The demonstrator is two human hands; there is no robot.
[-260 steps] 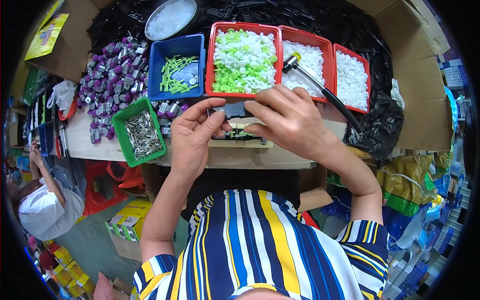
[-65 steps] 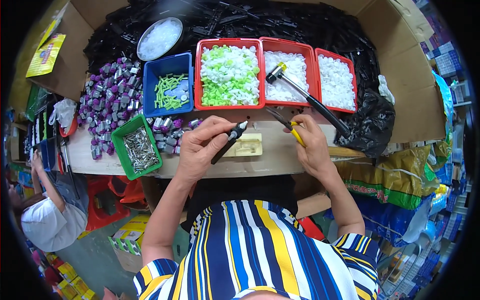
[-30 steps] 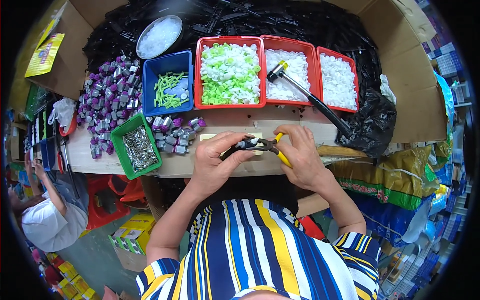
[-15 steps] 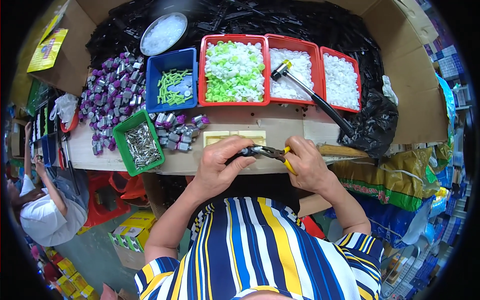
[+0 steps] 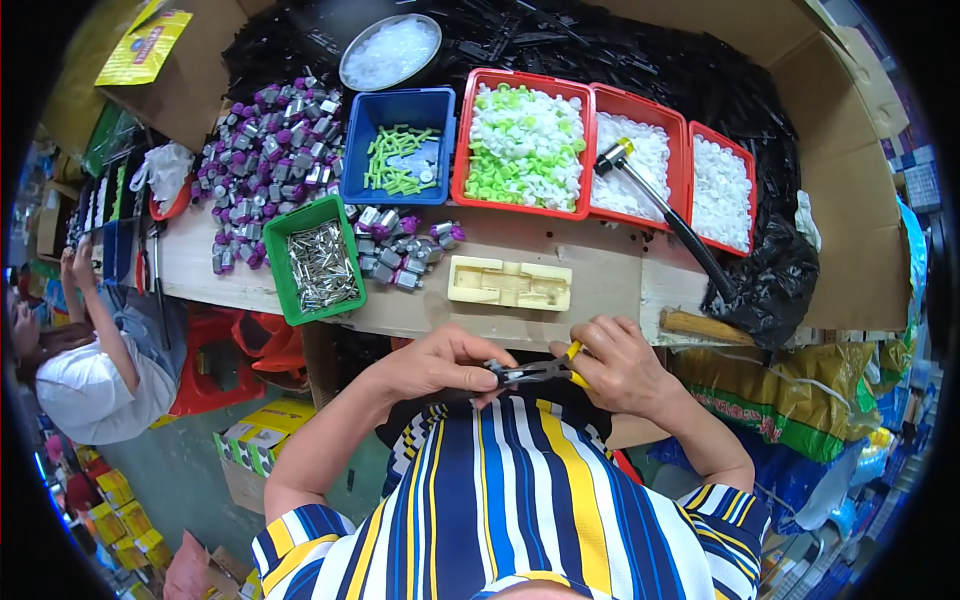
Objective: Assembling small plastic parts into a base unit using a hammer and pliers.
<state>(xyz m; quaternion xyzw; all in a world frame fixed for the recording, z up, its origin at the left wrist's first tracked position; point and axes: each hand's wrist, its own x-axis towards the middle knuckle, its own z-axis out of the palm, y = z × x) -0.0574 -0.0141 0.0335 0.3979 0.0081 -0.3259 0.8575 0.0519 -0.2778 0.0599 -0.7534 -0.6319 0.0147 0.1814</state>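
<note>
My right hand is closed round the yellow handles of a pair of pliers, whose dark jaws point left. Pinched in my left hand is a small dark part with a pale bit on it. The plier jaws meet this part at my left fingertips; the exact grip is too small to make out. Both hands are in front of the bench edge, close to my striped shirt. Just beyond them, a cream fixture block with moulded recesses lies on the bench.
A green bin holds metal pins; a blue bin, light-green pieces. Red bins hold green and white caps. A hammer lies across two. Purple-and-grey parts are heaped left. Black strips lie behind. Another person sits left.
My hands and the pliers have come back toward my body, uncovering the cream block. The whole view has shifted, so the bins sit farther right. My left hand still pinches the dark part.
</note>
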